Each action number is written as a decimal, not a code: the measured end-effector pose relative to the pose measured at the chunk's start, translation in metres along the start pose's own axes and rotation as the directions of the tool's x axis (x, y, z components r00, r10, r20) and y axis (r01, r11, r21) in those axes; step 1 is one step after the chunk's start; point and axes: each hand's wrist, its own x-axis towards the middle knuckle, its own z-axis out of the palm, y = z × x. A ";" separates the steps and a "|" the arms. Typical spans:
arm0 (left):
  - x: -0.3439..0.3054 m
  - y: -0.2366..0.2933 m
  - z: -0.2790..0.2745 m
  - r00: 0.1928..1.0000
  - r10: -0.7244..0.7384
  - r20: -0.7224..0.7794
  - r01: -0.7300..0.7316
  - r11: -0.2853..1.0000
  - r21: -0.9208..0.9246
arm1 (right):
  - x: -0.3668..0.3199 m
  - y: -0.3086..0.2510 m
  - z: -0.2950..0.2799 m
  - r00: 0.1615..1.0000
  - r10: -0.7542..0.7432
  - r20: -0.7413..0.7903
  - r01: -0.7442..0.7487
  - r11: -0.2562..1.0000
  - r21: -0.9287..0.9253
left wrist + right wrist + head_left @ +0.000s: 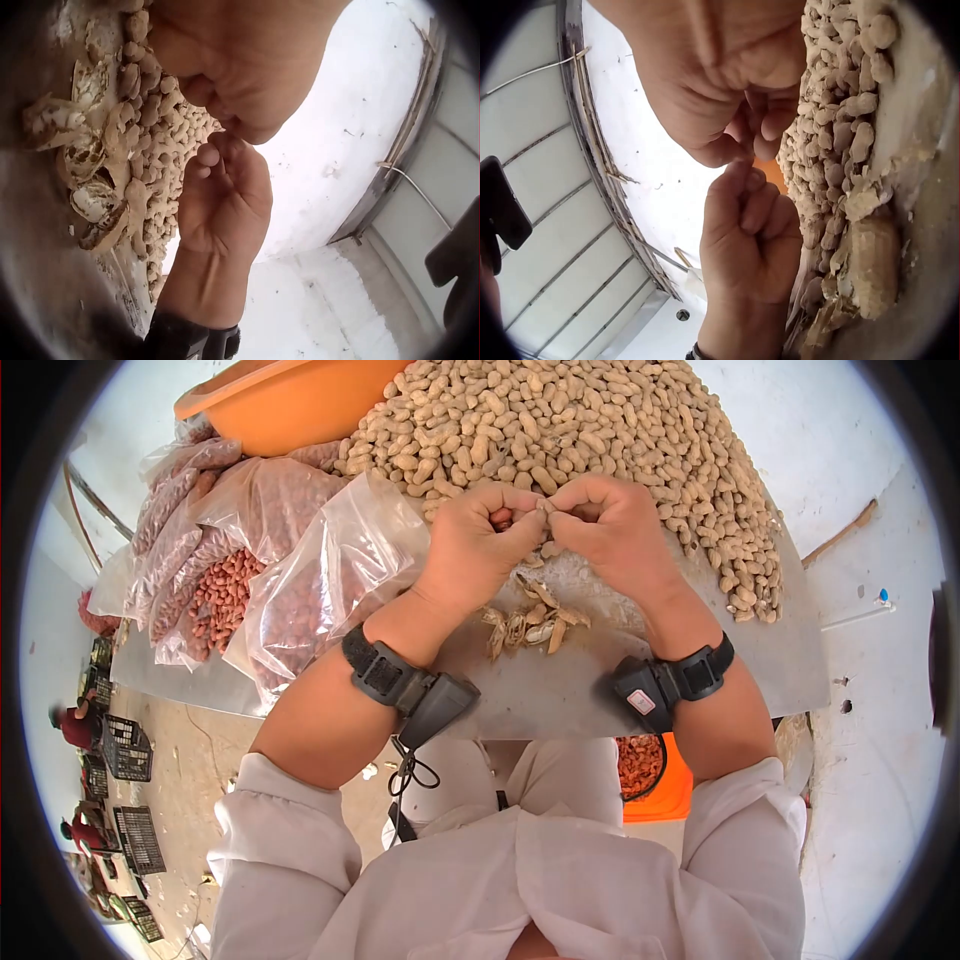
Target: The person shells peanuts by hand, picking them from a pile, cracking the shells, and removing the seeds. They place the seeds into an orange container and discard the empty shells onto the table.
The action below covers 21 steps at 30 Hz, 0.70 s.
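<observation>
In the head view both hands meet fingertip to fingertip over the table, just in front of a large heap of unshelled peanuts (560, 420). My left hand (474, 540) has its fingers curled, with a reddish peanut kernel (501, 517) showing inside the curl. Thumb and forefinger of my right hand (622, 538) pinch against the left fingertips. Between them sits a small pale peanut (545, 507), mostly hidden by the fingers in both wrist views. Broken peanut shells (535, 622) lie in a small pile on the metal table (540, 690) below the wrists.
Clear plastic bags (335, 560) of red kernels stand at the left, partly against the left forearm. An orange basin (300, 405) is behind them. Beneath the table edge, an orange container (660, 805) holds reddish kernels. Black crates (138, 840) and people are far left.
</observation>
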 end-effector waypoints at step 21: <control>0.002 -0.001 0.006 0.993 -0.114 -0.038 0.080 0.864 -0.496 | -0.001 0.007 0.015 0.969 0.237 0.074 -0.200 0.571 0.796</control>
